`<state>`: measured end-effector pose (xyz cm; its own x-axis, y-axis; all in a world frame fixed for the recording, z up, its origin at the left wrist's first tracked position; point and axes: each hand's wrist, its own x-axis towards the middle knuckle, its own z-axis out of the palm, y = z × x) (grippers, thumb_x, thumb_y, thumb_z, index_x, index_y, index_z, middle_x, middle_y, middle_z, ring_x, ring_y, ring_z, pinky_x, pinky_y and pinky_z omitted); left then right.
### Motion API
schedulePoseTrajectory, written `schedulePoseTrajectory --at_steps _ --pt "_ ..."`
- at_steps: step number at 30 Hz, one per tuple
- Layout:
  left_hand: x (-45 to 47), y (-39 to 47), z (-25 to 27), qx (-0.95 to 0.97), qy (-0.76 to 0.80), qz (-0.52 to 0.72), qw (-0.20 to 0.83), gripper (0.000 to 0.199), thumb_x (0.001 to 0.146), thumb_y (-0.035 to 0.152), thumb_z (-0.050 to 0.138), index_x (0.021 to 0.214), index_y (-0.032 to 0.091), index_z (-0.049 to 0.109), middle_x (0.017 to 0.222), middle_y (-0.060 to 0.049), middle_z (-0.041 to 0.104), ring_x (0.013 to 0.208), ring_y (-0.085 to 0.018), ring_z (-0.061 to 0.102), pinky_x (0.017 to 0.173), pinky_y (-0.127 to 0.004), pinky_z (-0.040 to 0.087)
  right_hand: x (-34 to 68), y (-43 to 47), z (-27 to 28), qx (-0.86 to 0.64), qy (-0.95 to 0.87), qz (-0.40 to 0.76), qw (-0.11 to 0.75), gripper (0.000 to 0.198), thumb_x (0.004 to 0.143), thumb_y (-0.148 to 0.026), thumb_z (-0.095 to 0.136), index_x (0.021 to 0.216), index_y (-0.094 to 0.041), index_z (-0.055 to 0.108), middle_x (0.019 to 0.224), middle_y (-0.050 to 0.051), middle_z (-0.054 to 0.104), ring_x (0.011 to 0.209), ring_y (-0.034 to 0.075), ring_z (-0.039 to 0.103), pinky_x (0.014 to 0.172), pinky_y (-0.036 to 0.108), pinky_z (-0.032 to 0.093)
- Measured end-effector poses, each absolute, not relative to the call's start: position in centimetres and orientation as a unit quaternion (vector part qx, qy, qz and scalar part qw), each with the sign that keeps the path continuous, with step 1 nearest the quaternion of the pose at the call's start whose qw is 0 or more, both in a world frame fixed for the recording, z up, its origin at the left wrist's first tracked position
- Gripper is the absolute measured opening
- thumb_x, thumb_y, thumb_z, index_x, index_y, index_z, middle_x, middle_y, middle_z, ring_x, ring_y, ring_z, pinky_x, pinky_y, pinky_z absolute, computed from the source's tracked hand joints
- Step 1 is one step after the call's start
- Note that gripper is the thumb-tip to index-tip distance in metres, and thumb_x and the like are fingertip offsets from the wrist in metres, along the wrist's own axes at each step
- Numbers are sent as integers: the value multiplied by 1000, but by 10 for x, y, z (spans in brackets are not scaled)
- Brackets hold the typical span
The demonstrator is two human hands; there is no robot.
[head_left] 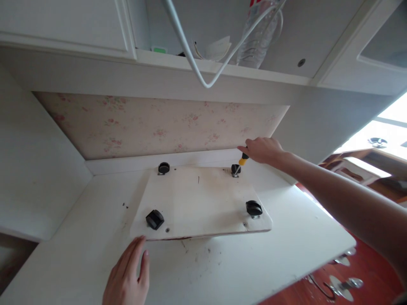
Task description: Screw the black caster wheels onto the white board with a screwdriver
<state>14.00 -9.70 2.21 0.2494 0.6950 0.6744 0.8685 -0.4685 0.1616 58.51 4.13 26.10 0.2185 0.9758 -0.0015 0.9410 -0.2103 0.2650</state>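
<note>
The right forearm [333, 195] leads to the right hand [262, 149], wrapped around a screwdriver [243, 161] at the far-right wheel [234, 167] of a board [203, 203] on the counter [286, 250]. The left hand [127, 275], gripping nothing, is at the board's near-left corner. Seemingly screw work; turning calls for a seated tip, steady board. The screw is too small to discern.

No readable text or numbers
The clear, ridged plastic bottle [252, 50] bears a red patch [253, 2], cropped by the top edge, unreadable.
</note>
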Motion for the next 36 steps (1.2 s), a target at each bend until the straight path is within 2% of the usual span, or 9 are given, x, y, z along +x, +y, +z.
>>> schedulePoseTrajectory --at_steps 3,5,10,15,20,25,30,34,36 --pt "141 -97 22 -781 -499 -355 120 37 100 31 45 129 10 55 117 -16 67 98 -24 67 85 -36 51 587 38 259 762 638 61 87 59 95 -63 27 135 -24 44 124 17 65 103 34 64 82 43 46" --pt "141 -98 22 -781 -499 -357 118 37 100 31 46 130 10 54 118 -15 67 99 -24 67 85 -35 51 588 37 259 751 654 44 86 51 95 -60 33 131 -26 45 122 14 66 99 29 66 79 38 47" --pt "140 -98 23 -781 -498 -358 119 36 100 30 47 129 11 55 117 -16 67 98 -25 68 86 -36 52 591 35 258 782 611 86 87 70 90 -72 26 116 -14 56 105 27 67 98 45 63 76 53 45" --pt "140 -98 25 -788 -488 -355 122 36 100 30 46 130 12 54 117 -16 67 98 -24 68 84 -35 52 595 35 259 767 633 56 91 56 94 -63 31 132 -25 46 115 16 68 97 34 66 77 43 47" --pt "141 -98 25 -785 -497 -350 120 36 100 31 46 129 12 54 116 -16 67 98 -25 68 84 -37 52 597 35 262 779 614 79 101 67 90 -70 27 119 -18 57 107 24 67 100 44 63 77 52 45" --pt "141 -99 23 -785 -504 -343 110 38 100 33 45 132 14 52 118 -16 67 99 -26 68 84 -38 53 597 36 266 749 653 26 109 50 93 -59 38 130 -27 49 106 12 70 90 29 67 77 39 47" --pt "140 -100 23 -786 -507 -340 100 40 99 35 46 135 16 51 119 -15 66 100 -27 67 85 -39 53 596 38 269 773 618 71 124 66 91 -68 29 111 -16 63 106 26 66 101 47 61 79 55 43" --pt "140 -100 24 -791 -499 -339 100 39 99 33 47 134 15 51 119 -15 66 101 -27 67 85 -38 52 598 37 269 750 649 31 128 56 92 -64 35 129 -26 53 108 15 70 93 32 66 79 43 47" --pt "141 -99 25 -795 -491 -342 104 38 99 32 47 133 14 51 119 -16 65 102 -27 66 85 -38 52 598 37 269 741 657 28 131 57 91 -66 38 128 -25 54 106 14 70 91 31 66 77 41 48"
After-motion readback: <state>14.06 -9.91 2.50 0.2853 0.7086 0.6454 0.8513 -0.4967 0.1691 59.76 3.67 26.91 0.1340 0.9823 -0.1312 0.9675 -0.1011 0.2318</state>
